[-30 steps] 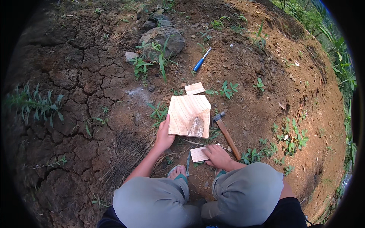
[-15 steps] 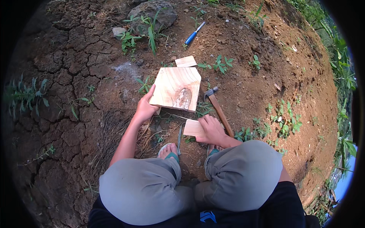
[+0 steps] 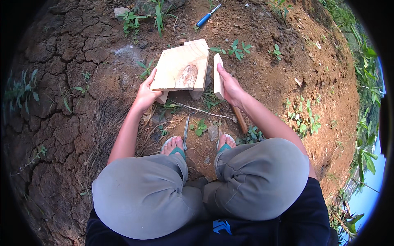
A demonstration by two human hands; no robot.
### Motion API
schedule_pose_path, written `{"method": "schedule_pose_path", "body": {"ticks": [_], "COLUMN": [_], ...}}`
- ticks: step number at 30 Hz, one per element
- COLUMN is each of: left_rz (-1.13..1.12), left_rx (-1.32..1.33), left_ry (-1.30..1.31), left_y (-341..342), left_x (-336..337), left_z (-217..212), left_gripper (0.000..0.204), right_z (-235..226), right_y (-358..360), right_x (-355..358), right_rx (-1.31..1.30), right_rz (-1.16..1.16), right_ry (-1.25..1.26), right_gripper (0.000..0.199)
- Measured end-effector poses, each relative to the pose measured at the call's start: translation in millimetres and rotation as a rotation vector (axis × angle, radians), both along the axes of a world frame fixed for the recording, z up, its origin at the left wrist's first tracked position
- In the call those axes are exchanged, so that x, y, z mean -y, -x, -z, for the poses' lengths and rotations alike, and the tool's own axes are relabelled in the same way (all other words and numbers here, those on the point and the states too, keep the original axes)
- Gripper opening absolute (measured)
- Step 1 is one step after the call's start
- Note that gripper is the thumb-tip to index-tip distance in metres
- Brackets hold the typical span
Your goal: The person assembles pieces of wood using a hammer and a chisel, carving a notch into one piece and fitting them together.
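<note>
My left hand (image 3: 146,95) grips the near left edge of a pale wooden panel (image 3: 176,63) with slanted far corners and a dark knot. Under that edge, beside my fingers, shows the end of another wood piece (image 3: 163,97). A smaller wooden board (image 3: 218,78) is held on edge in my right hand (image 3: 232,88), just right of the panel with a narrow gap between them. Past the panel's far edge, part of a light wood piece (image 3: 197,42) sticks out. The hammer's wooden handle (image 3: 239,119) lies below my right hand; its head is hidden.
A blue-handled chisel (image 3: 203,19) lies on the soil beyond the panel. A large rock (image 3: 164,5) and a small pale stone (image 3: 121,12) sit at the far side. Cracked earth spreads left, weeds (image 3: 305,119) grow right. My sandalled feet (image 3: 175,145) are close below.
My right hand has lifted the small board from near my feet, moved it away from me to the panel's right side and turned it on edge. The left hand still holds the panel.
</note>
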State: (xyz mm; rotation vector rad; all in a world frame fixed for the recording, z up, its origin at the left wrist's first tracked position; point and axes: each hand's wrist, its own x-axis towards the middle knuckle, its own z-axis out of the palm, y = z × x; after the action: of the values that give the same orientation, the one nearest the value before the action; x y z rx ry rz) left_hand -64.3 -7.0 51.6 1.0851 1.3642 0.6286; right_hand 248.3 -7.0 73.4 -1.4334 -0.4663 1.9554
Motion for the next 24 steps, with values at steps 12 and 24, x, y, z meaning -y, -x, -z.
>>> {"method": "schedule_pose_path", "body": {"ticks": [12,24], "left_rz": [-0.019,-0.036], "left_rx": [-0.025,-0.094], "left_ry": [-0.018,-0.027], "left_y": [2,-3], "left_x": [7,25], "left_z": [13,34], "left_gripper": [0.103,0.104], "right_z": [47,31], "right_y": [28,48], "right_x": [8,7], "right_rx": [-0.155,-0.050], "right_rz": [0.133,0.212], "right_ry": [-0.020,-0.139], "right_gripper": [0.053,0.076]}}
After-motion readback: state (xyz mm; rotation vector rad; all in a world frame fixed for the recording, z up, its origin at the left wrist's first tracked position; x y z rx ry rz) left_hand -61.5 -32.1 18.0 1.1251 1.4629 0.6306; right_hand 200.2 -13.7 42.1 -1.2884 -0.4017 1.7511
